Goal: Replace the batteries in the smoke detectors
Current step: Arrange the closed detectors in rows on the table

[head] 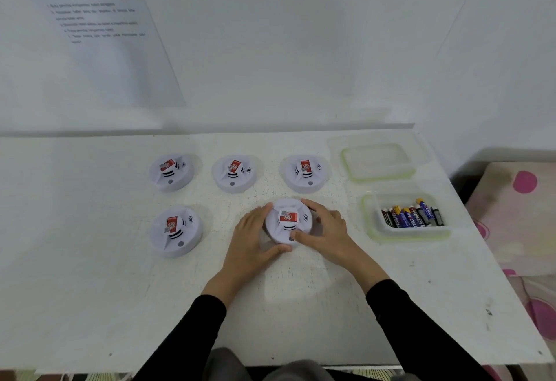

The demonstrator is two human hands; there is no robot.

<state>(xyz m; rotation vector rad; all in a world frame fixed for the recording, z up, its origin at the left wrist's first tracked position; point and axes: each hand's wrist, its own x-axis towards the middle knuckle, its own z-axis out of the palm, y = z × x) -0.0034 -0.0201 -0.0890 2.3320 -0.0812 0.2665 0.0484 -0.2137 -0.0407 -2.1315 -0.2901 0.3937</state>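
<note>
Several white round smoke detectors with red stickers lie on the white table point(90, 290). One detector point(287, 221) sits in the front middle, and both hands hold it. My left hand point(251, 239) cups its left and near side, thumb curled under the front edge. My right hand point(326, 230) wraps the right side, thumb on its top near the grey button. Three detectors stand in a back row: the left one point(171, 171), the middle one point(234, 173) and the right one point(304, 173). Another detector point(177, 230) lies front left.
A clear box point(379, 230) at the right holds several batteries point(412, 215). Behind it lies an empty clear lid or box point(377, 162). A printed instruction sheet point(96, 19) hangs on the wall. A pink-patterned cloth point(517, 215) lies past the table's right edge.
</note>
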